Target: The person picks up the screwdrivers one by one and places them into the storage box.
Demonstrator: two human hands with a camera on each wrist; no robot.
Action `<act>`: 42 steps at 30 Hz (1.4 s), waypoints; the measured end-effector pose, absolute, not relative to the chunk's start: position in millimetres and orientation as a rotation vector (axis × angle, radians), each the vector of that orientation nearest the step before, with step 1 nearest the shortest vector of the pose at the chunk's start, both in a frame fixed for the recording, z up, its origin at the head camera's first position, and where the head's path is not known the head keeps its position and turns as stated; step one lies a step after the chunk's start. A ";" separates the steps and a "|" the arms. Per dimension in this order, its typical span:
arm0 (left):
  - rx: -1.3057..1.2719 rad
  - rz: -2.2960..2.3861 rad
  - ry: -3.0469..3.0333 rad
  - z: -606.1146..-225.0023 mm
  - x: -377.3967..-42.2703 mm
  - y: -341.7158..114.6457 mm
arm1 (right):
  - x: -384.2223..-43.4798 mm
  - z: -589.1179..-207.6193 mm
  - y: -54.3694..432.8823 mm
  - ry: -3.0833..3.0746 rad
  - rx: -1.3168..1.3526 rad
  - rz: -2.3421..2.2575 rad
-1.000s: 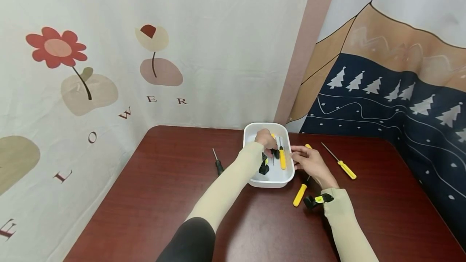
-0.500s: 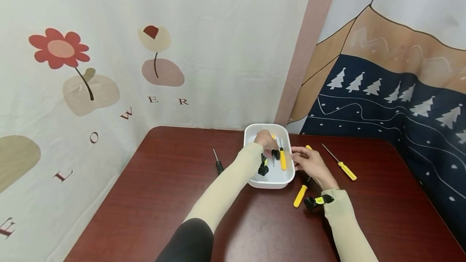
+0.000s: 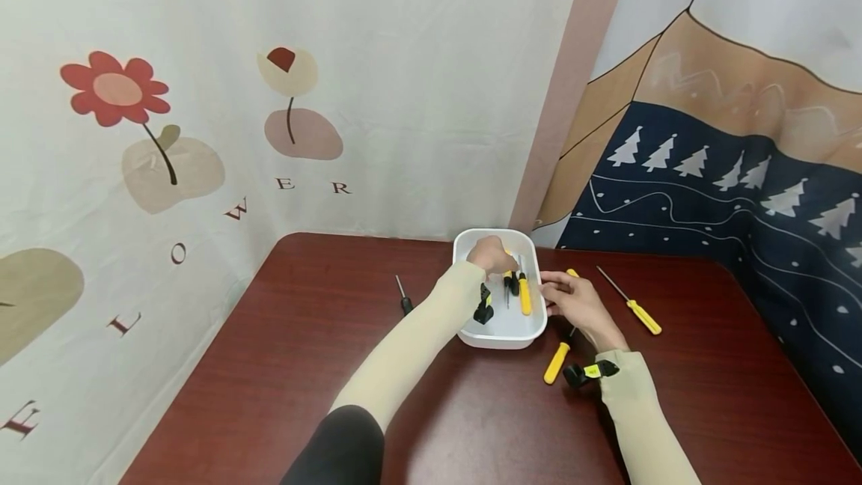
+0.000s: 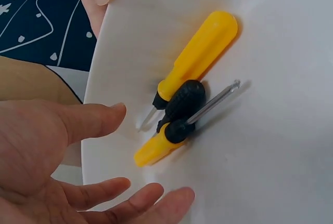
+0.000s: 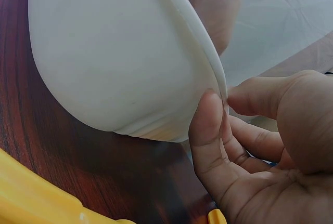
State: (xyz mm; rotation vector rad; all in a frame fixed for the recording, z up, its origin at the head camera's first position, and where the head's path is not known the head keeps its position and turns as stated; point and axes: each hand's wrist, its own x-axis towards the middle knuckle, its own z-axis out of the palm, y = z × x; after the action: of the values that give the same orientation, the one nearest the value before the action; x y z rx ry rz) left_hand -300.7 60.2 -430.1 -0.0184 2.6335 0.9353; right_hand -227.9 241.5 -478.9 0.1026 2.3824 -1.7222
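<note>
Read red lettering "FLOWER" on curtain, saw black-handled screwdriver, both left of white tub. Held left hand inside tub, loose-fingered, grasping nothing. Found yellow-and-black screwdrivers and black handle bunched inside tub. Pinched tub's right rim with right hand. Saw yellow-handled screwdrivers right of tub.

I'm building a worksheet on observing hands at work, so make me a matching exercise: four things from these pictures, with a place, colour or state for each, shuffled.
Column 1
1. Rectangular tray
2. Left hand
3. Right hand
4. Black-handled screwdriver outside the tray

Column 2
A. Pinches the tray's rim
B. Lies on the table, left of the tray in the head view
C. White
D. Over the tray's inside, gripping nothing

Pairs: 1-C, 2-D, 3-A, 4-B
</note>
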 end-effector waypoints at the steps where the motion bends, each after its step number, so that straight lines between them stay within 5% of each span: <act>1: -0.003 0.909 2.646 -429.1 -300.2 59.5 | -227.9 -478.9 241.5 2.380 0.106 -1.723; 27: 0.631 0.463 2.794 -415.7 -289.1 38.3 | -226.9 -477.1 240.1 2.369 0.080 -1.747; 42: 0.731 0.432 2.947 -410.2 -277.8 11.6 | -229.0 -480.1 241.1 2.369 0.122 -1.730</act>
State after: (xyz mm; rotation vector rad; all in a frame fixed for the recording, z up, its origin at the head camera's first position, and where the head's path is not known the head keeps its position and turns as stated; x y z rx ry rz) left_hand -277.8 11.6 -410.2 0.7305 2.9475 0.4322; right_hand -229.0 241.1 -480.1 0.1220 2.3687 -1.7297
